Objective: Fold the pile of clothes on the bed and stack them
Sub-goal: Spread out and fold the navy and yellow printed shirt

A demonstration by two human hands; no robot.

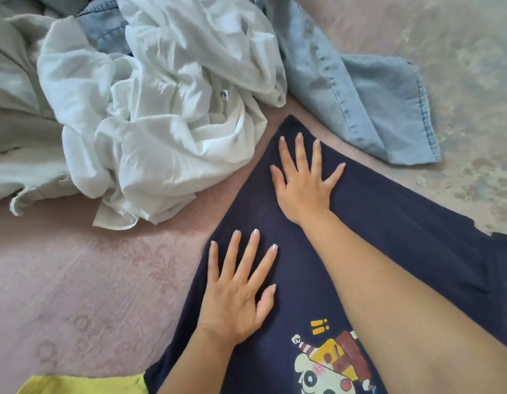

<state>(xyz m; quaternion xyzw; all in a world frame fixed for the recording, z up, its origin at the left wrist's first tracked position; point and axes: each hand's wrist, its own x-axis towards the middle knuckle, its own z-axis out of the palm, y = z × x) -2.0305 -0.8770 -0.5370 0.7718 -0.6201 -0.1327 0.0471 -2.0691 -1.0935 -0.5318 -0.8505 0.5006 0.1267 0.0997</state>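
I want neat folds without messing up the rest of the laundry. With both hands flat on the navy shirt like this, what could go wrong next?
1. The navy shirt has its far corner close to the crumpled white garment and the denim piece; a fold that way could drag them along.
2. The left hand and right hand press flat without gripping, so the fabric may slide on the pink bedspread.
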